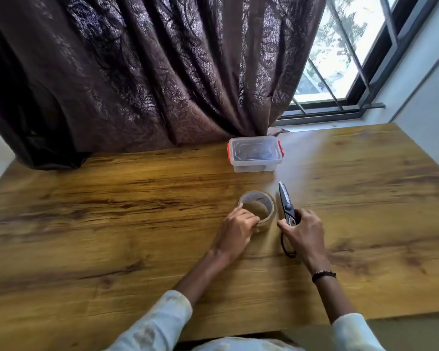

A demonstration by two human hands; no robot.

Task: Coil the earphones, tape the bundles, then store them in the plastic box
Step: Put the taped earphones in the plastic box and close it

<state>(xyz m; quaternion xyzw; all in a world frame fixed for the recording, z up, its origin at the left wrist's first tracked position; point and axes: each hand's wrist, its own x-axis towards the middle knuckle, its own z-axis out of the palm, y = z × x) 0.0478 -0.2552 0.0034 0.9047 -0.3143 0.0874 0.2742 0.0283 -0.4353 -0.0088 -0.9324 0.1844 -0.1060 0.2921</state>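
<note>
Left hand (235,230) grips the near-left rim of the brown packing tape roll (257,210), fingers curled over its edge, the roll lying flat on the wooden table (112,224). Right hand (302,231) is closed round the black scissors (287,209) at the handle end, blades shut and pointing away from the person, one handle loop poking out below the palm. Scissors lie just right of the roll, nearly touching it. Clear plastic box (255,154) with orange clips sits well beyond both hands by the curtain (150,72), lid on; something dark shows inside, likely earphones, but too murky to confirm. No loose earphones visible on the table, so storing looks done or close to it, and the hands seem to be on the tools only. Risks: blade tips face the box, so a forward shove could knock it; lifting roll and scissors together could bump them, since they sit so close; a loose tape end could stick to the table or fingers.
</note>
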